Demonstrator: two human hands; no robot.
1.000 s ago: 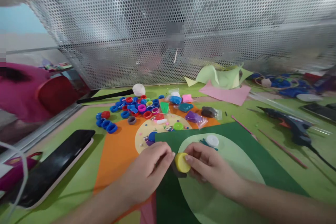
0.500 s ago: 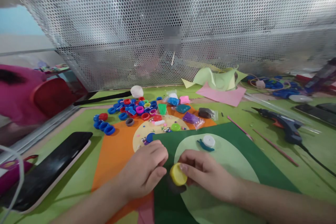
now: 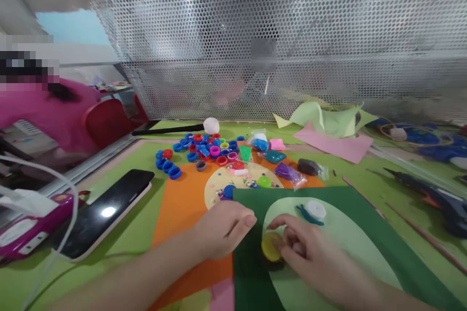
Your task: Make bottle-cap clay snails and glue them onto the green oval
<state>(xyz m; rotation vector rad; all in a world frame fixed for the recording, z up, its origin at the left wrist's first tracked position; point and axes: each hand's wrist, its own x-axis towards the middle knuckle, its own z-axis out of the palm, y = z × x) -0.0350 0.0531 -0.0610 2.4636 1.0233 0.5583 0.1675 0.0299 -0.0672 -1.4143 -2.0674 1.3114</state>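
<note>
My right hand has its thumb on a yellow bottle cap above the green sheet; its index finger arches over the cap and the other fingers curl. To the left, my left hand is closed, with fingers folded under; whatever they may hold is hidden. Below both hands, a dark green sheet carries a pale green rounded shape. On that shape lie a white cap and a teal strip of clay. Partly under the green sheet is an orange sheet with a decorated cream circle.
Loose bottle caps cluster at the back, beside bagged clay. A phone and a magenta tool lie left. A glue gun is at right. Perforated metal rises behind; a person in pink is at far left.
The view has swung left, so the table appears shifted right. My right index finger has lifted off the yellow cap and stretches over it. My left hand has rolled, its thumb now pointing right.
</note>
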